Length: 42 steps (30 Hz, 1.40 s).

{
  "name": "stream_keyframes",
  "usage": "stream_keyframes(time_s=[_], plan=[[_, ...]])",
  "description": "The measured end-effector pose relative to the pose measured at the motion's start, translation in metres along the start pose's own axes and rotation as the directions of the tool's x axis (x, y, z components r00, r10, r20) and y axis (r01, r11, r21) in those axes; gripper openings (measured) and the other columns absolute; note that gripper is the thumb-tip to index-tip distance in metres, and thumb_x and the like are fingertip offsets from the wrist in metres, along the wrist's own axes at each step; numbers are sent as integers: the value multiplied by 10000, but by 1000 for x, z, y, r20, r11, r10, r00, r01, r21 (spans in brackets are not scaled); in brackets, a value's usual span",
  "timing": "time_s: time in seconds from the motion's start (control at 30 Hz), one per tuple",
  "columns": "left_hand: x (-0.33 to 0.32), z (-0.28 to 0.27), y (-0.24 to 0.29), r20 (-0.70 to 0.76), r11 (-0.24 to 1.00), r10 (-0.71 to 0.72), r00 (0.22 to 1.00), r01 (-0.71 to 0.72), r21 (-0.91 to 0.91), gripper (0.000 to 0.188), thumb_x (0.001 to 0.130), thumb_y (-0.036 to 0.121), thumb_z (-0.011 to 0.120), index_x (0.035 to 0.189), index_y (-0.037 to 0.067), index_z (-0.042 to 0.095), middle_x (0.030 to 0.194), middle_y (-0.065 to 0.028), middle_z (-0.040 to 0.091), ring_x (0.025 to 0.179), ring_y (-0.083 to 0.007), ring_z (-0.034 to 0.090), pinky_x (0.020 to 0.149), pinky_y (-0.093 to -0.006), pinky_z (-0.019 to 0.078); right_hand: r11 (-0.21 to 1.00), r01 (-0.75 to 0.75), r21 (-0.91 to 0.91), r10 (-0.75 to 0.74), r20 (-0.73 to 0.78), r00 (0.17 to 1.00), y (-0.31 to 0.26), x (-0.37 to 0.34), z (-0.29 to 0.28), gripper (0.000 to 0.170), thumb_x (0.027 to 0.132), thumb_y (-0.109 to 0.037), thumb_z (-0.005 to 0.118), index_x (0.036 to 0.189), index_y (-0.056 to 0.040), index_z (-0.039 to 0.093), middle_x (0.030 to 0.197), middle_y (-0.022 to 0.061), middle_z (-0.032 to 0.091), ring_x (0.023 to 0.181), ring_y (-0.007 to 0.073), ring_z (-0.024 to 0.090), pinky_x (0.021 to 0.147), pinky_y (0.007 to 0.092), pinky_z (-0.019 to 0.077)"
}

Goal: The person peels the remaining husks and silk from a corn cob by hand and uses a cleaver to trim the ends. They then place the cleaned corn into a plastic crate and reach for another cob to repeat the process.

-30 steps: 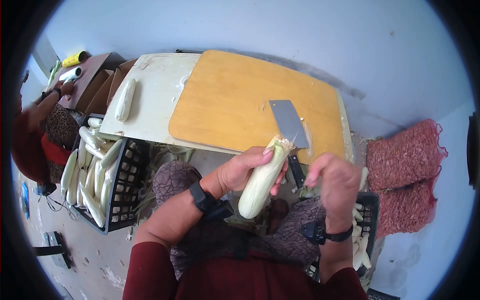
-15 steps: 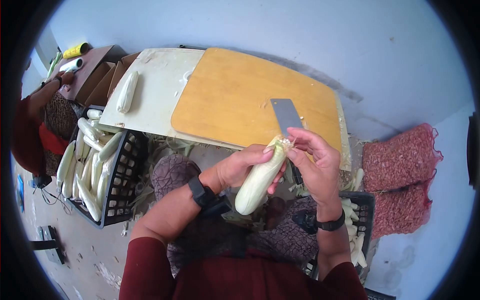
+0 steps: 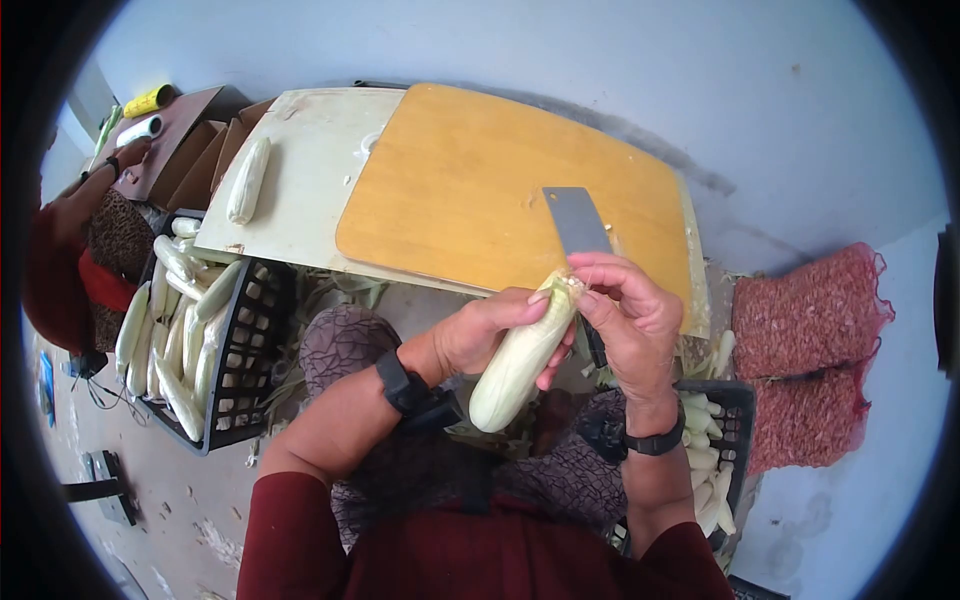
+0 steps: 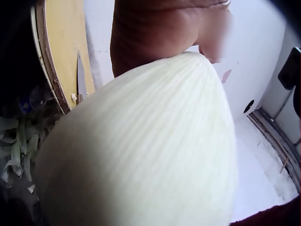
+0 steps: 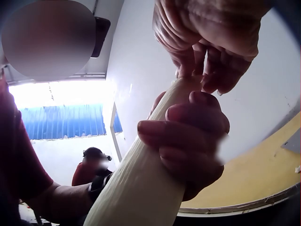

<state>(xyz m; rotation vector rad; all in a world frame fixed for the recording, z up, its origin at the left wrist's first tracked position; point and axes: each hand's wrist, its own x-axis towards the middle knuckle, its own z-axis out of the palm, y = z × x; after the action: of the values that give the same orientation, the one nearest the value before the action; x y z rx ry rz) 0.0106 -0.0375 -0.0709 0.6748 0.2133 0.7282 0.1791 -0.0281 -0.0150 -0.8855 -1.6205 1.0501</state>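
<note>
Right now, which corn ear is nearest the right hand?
The ear in the left hand, touching the right hand; the others lie on the pale board or in crates.

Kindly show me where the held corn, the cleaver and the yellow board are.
Held corn (image 3: 514,372): head view, mid-husk.
Cleaver (image 3: 578,222): head view, on its blade.
Yellow board (image 3: 460,190): head view, bare top.

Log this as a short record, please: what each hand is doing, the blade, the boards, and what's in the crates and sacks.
Left hand: grips the husked-on ear of corn
Right hand: pinches that ear's tip
Blade: cleaver, lying on the yellow board
Other board: pale board, bearing a second ear
Left crate: black, full of pale ears
Right crate: black, also holding pale ears
Sacks: red mesh sacks, contents unclear
</note>
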Motion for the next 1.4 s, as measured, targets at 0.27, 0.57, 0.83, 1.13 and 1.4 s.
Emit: stream_keyframes(time_s=[0.27,0.57,0.83,1.13,1.4], plan=[[9,-6,-6,38,997,-58,998,60,-43,559,871,517,482,983,-29,523,788,-129,566,659,-239,612,609,-336,521,964,202,-175,-214,-56,975,15,3,-5,64,786,14,641,839,15,606,896,125,652,771,170,620,685,271,497],[17,-11,-10,34,985,-133,991,136,-104,605,856,546,472,986,-43,520,787,-143,568,669,-246,603,596,-340,511,881,285,-378,-333,-67,941,25,7,-6,74,836,-11,579,780,6,533,777,109,612,655,184,576,586,278,464],[19,-11,-11,57,982,-157,986,161,-97,599,852,527,495,985,-56,515,796,-148,567,673,-248,602,600,-350,519,999,11,-46,-20,-216,976,24,11,-12,159,897,-65,506,762,11,542,751,61,592,621,93,515,599,238,451],[14,-11,4,-51,994,93,994,-95,-52,626,828,567,500,999,-36,512,799,-146,561,667,-263,605,618,-340,500,984,-176,18,175,45,984,25,2,-21,156,883,-83,548,756,7,561,728,49,608,641,86,547,593,230,458],[5,-12,17,-176,944,329,928,-315,99,616,835,558,498,998,-36,507,807,-141,550,742,-256,579,694,-358,478,867,-478,-142,492,399,774,27,-15,-6,346,771,-219,721,948,45,584,805,90,650,738,133,625,686,279,502]])
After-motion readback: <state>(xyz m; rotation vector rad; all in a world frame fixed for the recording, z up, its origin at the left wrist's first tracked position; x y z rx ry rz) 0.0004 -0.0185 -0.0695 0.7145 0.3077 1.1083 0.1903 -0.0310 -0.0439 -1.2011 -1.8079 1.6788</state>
